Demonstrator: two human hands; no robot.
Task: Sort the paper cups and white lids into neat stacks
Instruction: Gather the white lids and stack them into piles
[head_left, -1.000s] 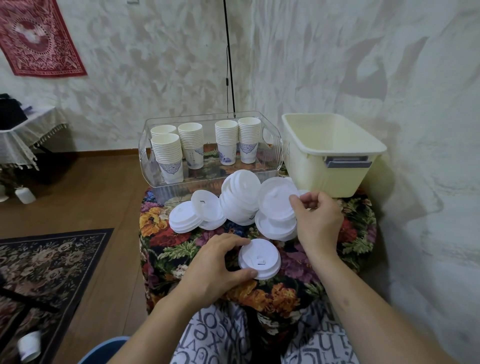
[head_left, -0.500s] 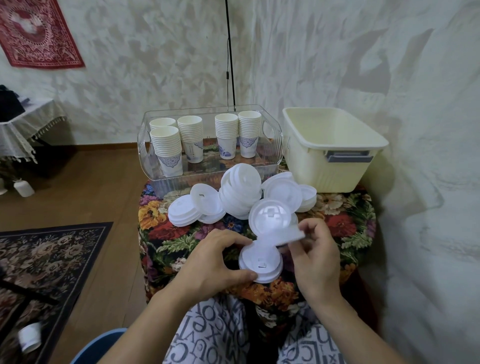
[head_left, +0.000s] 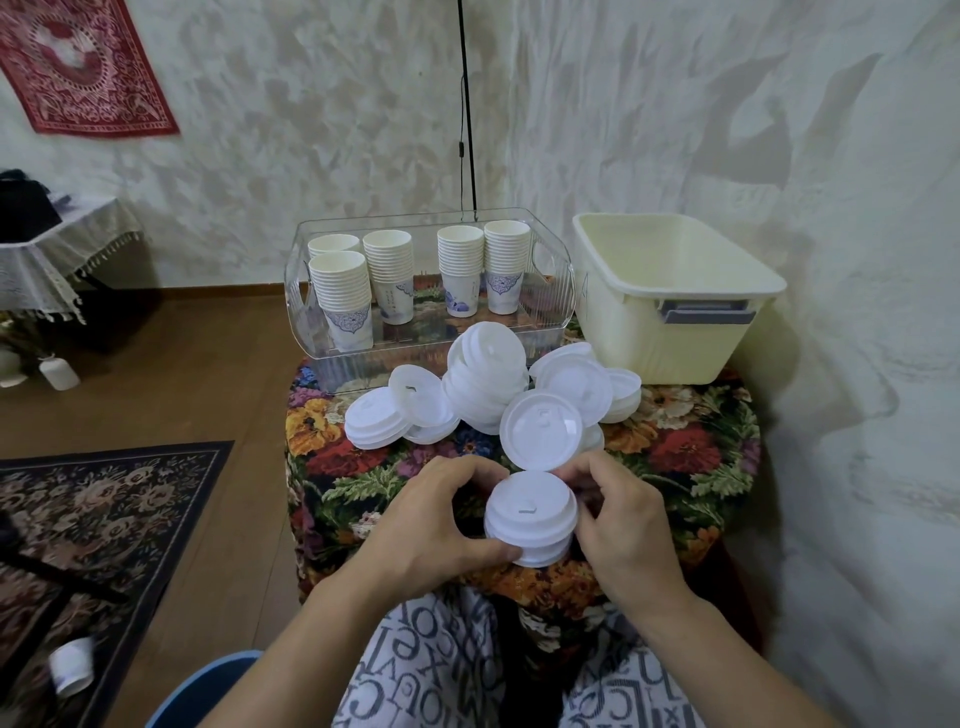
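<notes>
Right hand (head_left: 626, 525) dropped onto short round smooth-plastic lid stack (head_left: 531, 514); left hand (head_left: 434, 519) cups opposite side, both gripping it.

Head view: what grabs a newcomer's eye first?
Both hands, left hand and right hand, grip a short lid stack at the near edge of the floral table. Behind it sprawls a loose lid pile. Farther back, a clear bin holds cup stacks, beside a cream tub at the right.
</notes>
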